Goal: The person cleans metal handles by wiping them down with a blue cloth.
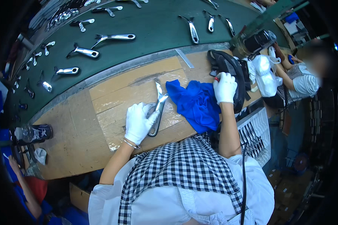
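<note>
On my feed, the left hand [139, 122], white-gloved, has fingers and thumb clamped on the lower half of a metal arm [160, 108]. Arm sits over the taped cardboard sheet [112, 93] on the bench, just left of a crumpled blue cloth [197, 105]; can't tell from here if it rests on the sheet or is lifted off. Looks: long, slim, slightly curved, shiny silver; lower shank reads darker, with reflections along it; rounded bottom end with a hole; forked head near the cloth, narrow tip pointing up and away from the body. It's tilted, top leaning right. The right hand [225, 89], also gloved, is beside the cloth's right edge, in front of a black bag [244, 82], fingertips pinched together on a small red piece [216, 79], mostly hidden, so I can't tell its kind. Beyond the bench I get similar shiny arms [193, 33] spread over a green surface [150, 22].
</note>
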Tool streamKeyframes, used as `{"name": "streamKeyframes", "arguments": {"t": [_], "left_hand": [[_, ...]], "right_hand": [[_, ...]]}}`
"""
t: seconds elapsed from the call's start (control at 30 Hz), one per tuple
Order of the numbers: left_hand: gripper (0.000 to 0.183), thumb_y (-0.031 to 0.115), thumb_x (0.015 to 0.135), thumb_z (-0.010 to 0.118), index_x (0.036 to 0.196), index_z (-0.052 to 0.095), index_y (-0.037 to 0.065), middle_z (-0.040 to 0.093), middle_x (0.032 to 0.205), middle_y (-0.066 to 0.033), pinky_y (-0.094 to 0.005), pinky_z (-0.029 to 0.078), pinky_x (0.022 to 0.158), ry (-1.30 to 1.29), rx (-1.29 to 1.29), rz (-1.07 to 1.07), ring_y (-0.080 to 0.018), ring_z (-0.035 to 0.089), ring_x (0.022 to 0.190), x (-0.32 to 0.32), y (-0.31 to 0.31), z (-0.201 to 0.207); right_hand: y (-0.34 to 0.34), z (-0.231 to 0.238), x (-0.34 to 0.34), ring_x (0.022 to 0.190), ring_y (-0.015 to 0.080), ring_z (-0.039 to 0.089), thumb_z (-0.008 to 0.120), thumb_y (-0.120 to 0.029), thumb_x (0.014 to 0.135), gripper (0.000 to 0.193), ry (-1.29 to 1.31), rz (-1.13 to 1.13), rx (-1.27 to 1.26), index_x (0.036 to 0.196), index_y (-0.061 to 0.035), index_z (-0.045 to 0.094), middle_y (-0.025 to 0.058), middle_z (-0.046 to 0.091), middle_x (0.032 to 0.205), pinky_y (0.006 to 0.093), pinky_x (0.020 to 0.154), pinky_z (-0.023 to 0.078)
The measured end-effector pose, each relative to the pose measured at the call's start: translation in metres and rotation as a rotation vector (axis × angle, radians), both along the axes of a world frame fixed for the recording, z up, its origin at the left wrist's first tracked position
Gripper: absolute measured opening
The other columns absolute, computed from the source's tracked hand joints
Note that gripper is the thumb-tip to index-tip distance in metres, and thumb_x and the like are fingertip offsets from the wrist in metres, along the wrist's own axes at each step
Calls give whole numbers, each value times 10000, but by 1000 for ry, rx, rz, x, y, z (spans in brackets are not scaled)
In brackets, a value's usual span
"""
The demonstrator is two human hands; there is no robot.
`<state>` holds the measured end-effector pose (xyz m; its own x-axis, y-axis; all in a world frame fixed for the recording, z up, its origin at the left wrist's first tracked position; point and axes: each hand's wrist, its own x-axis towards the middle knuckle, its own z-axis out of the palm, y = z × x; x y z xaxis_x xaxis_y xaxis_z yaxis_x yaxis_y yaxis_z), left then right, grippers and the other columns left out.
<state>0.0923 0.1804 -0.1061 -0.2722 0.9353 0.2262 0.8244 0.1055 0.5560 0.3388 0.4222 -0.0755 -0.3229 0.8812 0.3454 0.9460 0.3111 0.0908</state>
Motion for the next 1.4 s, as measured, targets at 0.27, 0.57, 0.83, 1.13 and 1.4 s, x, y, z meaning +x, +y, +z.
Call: {"name": "streamKeyframes", "arguments": {"t": [0.27, 0.57, 0.83, 1.13, 1.4], "left_hand": [[527, 477, 781, 755, 1124, 724, 77, 634, 858, -133, -441, 452, 778, -13, -113, -7, -322, 583, 811, 3, 1, 14], [539, 496, 796, 733, 1180, 704, 117, 608, 879, -116, -434, 441, 793, 69, -118, 16, -299, 564, 833, 4, -1, 6], [583, 511, 773, 748, 1185, 697, 101, 620, 867, -134, -432, 447, 776, 66, -113, 14, -316, 575, 823, 7, -1, 14], [571, 233, 700, 778, 1180, 630, -39, 651, 885, -202, -469, 517, 786, -399, -9, 139, -371, 631, 773, 1, 8, 9], [444, 65, 692, 757, 1128, 671, 64, 622, 937, -84, -418, 444, 752, 279, 272, -284, -297, 583, 843, 41, 41, 54]], "right_hand": [[-85, 23, -94, 872, 309, 627, 703, -181, 846, 165, 510, 819, -374, 994, -108, 710, 92, 666, 862, 424, 804, 507], [-82, 17, -116, 836, 322, 654, 718, -208, 824, 122, 321, 683, -273, 876, -98, 712, 118, 687, 819, 443, 752, 523], [-9, -6, -62, 935, 339, 646, 631, -151, 895, 234, 258, 262, -69, 1119, -149, 699, 130, 696, 991, 424, 810, 514], [-93, 59, -62, 926, 277, 709, 690, -136, 902, 350, 789, 404, -578, 1227, -23, 630, 190, 704, 1064, 343, 781, 554], [-120, 45, -47, 683, 100, 664, 632, -166, 989, 190, 1475, 207, -1213, 1103, -16, 610, 84, 701, 909, 236, 544, 515]]}}
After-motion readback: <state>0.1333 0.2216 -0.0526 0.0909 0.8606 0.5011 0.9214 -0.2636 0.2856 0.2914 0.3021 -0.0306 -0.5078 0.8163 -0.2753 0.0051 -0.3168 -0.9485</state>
